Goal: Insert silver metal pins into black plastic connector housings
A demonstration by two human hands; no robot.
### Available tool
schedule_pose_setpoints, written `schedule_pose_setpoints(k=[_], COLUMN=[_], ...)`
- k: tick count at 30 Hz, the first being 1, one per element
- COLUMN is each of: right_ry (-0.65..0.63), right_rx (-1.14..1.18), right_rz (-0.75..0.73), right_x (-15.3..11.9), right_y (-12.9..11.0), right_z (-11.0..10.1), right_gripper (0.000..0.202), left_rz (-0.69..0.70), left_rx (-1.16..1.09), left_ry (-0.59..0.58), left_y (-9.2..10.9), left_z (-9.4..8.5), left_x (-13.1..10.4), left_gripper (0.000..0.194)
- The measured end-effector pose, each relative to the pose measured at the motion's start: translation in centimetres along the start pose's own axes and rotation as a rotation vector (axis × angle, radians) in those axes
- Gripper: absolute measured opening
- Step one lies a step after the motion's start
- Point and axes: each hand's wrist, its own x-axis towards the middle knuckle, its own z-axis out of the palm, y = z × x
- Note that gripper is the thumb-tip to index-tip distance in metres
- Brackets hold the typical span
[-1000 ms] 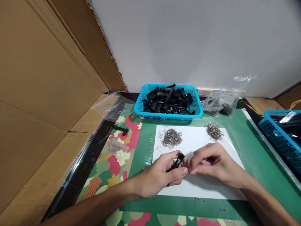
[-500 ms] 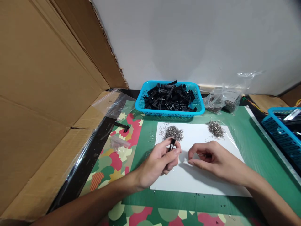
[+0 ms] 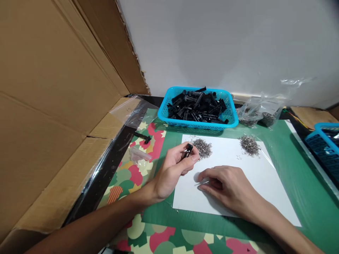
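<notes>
Between its thumb and fingers, my left hand (image 3: 173, 169) grips a small black plastic part (image 3: 188, 150), held tilted in front of the left heap of tiny metal pieces (image 3: 202, 148). My right hand (image 3: 227, 187) is low over the white sheet (image 3: 254, 190), to the right of my left hand and apart from it. Its thumb and forefinger are closed around a thin, pale sliver (image 3: 203, 182), too fine to make out well. A second heap of metal pieces (image 3: 249, 145) lies at the sheet's back right, with a few loose ones beside it.
A blue basket (image 3: 196, 124) full of black parts stands behind the sheet. Plastic bags (image 3: 268, 114) of metal pieces lie to its right. Another blue basket (image 3: 321, 141) is at the right edge. One black part (image 3: 144, 137) lies left, near a cardboard wall (image 3: 53, 88).
My right hand has moved left and down over the sheet, and the thin sliver now shows at its fingertips. My left hand still holds the black part, slightly higher. The view has shifted a little.
</notes>
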Motion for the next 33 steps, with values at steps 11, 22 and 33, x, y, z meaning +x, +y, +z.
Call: schedule_pose_setpoints(k=[11, 22, 33], right_ry=[-0.059, 0.558, 0.582], right_rx=[0.14, -0.248, -0.556], right_rz=[-0.015, -0.554, -0.794], right_x=[-0.3, -1.2, -1.3], right_y=[-0.8, 0.7, -0.5], right_z=[-1.2, -0.9, -2.1], right_gripper=[0.016, 0.022, 0.029], left_rz=[-0.024, -0.358, -0.351], left_rx=[0.15, 0.03, 0.069], left_ry=[-0.026, -0.413, -0.423], left_y=[-0.2, 0.4, 1.7], left_z=[-0.1, 0.0, -0.2], left_x=[-0.1, -0.4, -0.2], left_gripper=[0.025, 0.032, 0.036])
